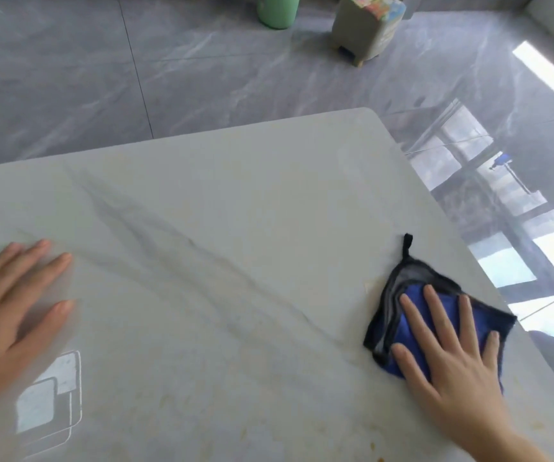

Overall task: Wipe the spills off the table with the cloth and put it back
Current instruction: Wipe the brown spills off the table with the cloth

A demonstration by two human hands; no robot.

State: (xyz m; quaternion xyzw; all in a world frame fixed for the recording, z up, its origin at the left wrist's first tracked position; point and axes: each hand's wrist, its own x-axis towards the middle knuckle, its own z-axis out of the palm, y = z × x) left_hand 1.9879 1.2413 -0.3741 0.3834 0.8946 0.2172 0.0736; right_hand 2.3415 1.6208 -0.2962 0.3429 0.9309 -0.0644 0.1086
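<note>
One folded cloth [412,305] under flat right hand [452,358], loop pointing away

1. The pale marble-look table [222,201] carries everything.
2. A folded blue cloth [412,301] lies near its right edge.
3. Small orange-brown spots [374,449] mark its near edge.
4. Two hands rest on it.

Cloth [402,295] sits on the table [219,195] near its right edge, right hand [452,358] flat on top; left hand [9,311] rests far left.
</note>
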